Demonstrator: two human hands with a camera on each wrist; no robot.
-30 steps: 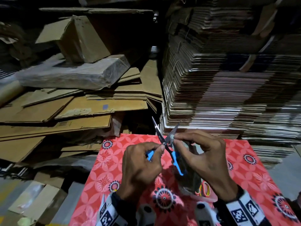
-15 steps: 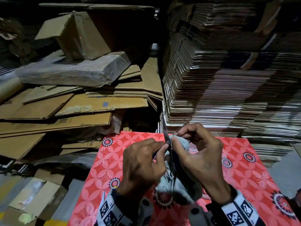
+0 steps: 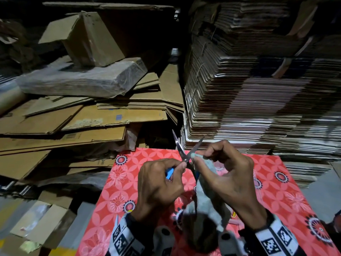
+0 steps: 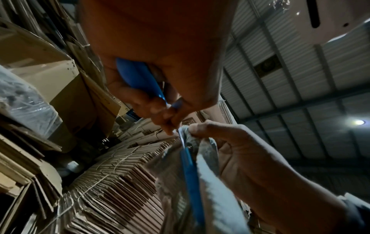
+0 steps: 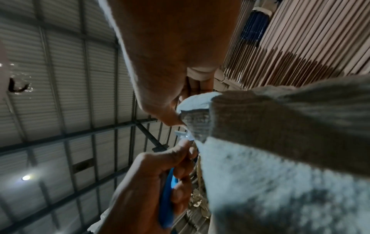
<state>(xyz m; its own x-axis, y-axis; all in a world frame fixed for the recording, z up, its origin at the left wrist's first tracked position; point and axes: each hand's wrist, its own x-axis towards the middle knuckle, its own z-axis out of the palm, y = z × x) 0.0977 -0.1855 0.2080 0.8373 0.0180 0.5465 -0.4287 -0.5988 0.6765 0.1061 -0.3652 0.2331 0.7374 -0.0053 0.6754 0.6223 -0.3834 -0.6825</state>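
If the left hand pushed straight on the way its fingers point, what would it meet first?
Probably the cloth pinched by the right hand, just past the scissors that the left hand holds; depth is unclear.

Scissors: blue handles, steel blades open in a V, tips pointing up and away. Grey cloth: crumpled, hanging; upper edge touches the scissors near the pivot, apparently draped over one handle.
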